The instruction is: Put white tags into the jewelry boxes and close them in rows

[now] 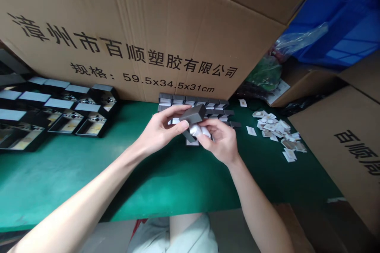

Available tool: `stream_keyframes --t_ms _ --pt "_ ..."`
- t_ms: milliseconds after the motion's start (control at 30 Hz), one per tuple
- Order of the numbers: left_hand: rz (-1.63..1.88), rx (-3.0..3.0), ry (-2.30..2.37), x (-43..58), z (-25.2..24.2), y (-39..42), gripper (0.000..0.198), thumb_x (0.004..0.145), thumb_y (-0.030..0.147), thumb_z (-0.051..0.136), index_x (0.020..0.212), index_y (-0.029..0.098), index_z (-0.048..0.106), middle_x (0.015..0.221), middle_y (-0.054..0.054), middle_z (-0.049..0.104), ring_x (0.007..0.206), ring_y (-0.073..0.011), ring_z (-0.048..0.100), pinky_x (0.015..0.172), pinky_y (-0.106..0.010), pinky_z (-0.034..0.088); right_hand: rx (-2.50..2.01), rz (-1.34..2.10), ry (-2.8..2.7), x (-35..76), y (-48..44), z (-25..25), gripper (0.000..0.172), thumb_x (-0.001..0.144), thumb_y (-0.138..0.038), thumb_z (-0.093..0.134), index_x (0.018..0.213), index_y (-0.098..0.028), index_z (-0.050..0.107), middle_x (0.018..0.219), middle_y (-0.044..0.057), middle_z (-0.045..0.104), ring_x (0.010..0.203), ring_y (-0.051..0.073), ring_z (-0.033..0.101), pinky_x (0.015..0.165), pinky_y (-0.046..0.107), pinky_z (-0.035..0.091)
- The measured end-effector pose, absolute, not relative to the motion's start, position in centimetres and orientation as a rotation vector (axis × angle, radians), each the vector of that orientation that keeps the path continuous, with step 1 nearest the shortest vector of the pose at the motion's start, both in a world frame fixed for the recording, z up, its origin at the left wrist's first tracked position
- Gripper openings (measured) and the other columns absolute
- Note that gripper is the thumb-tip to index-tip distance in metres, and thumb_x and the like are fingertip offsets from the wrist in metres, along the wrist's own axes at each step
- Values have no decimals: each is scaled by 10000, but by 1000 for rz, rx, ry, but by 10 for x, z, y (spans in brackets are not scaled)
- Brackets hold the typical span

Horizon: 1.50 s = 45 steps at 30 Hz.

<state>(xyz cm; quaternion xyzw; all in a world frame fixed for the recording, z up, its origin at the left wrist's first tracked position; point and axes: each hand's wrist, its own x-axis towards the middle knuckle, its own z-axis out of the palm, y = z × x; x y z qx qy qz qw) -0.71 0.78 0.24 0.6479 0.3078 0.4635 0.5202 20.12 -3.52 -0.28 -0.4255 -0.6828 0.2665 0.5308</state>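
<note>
My left hand (162,128) is closed around a small dark grey box (194,114), its thumb on the near side and fingers on the far side. The box is tilted in the air above the table. Right beside it, my right hand (219,136) pinches a crumpled white wrapped piece (199,130) against the box's open side. What lies inside the box is hidden by my fingers. Beyond my hands stand rows of similar small dark boxes (212,104) with lids raised and white insides. One more open box (192,142) shows partly below my hands.
Larger open black boxes (93,120) stand in rows at the left of the green table (118,178). A pile of small white packets (274,126) lies to the right. A big cardboard carton (133,16) walls the back; another carton (332,126) and blue bins (341,19) stand right.
</note>
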Motion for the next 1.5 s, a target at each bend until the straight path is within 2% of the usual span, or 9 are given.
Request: stream_keyframes --t_ms 267,500,967,1067,1367,1500 --pt "1105 1541 771 -4 6 6 594 823 516 778 1325 211 686 1325 -131 689 1091 -313 703 854 -350 600 -1083 391 -1742 202 -33 -1 156 800 -205 719 953 -231 721 896 7 743 703 136 653 666 272 583" --pt "1089 1556 755 -5 3 5 599 814 486 796 1339 221 679 1330 -124 686 1120 -315 696 903 -365 599 -1140 218 -1818 200 -33 1 36 830 -245 722 846 -233 692 810 5 703 628 129 572 631 265 548" --pt "1083 1554 790 -5 4 3 527 845 456 777 1310 223 694 1214 -101 722 1087 -298 697 893 -372 593 -1144 297 -1871 203 -36 5 97 834 -216 722 929 -230 706 809 -8 684 659 128 568 628 249 520" --pt "1090 1552 794 -5 5 4 525 844 457 778 1307 225 694 1224 -97 722 1043 -282 707 857 -351 599 -1132 287 -1887 202 -36 5 118 855 -232 716 973 -234 721 844 1 694 679 129 584 636 244 527" --pt "1069 1580 790 -4 5 3 567 837 475 780 1324 202 684 1247 -105 718 1113 -295 684 896 -339 579 -1138 366 -1848 200 -36 4 110 837 -253 746 939 -217 726 847 4 699 675 122 587 651 241 531" --pt "1076 1548 772 -4 5 4 556 855 474 766 1341 223 670 1252 -95 718 1091 -275 687 845 -305 572 -1125 444 -1747 198 -36 -3 189 842 -301 775 1009 -229 721 857 1 714 711 134 622 689 260 553"
